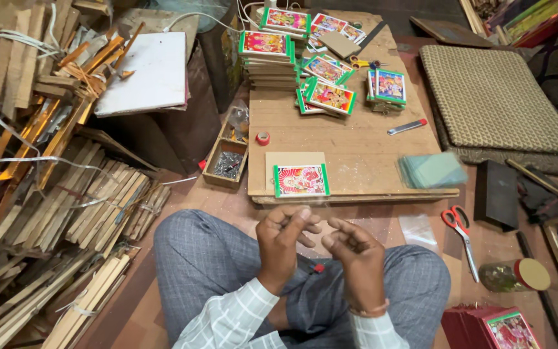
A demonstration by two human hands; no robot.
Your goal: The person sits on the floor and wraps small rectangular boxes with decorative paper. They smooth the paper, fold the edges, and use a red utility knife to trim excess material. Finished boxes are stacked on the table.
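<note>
Seated cross-legged on the floor, left hand (283, 240) and right hand (354, 253) raised side by side above the lap, fingers curled, whether pinching anything impossible to tell. Nearest ahead: small green-bordered framed picture (301, 180) flat at the counter (356, 155) front edge, beside glass sheets (433, 170).
</note>
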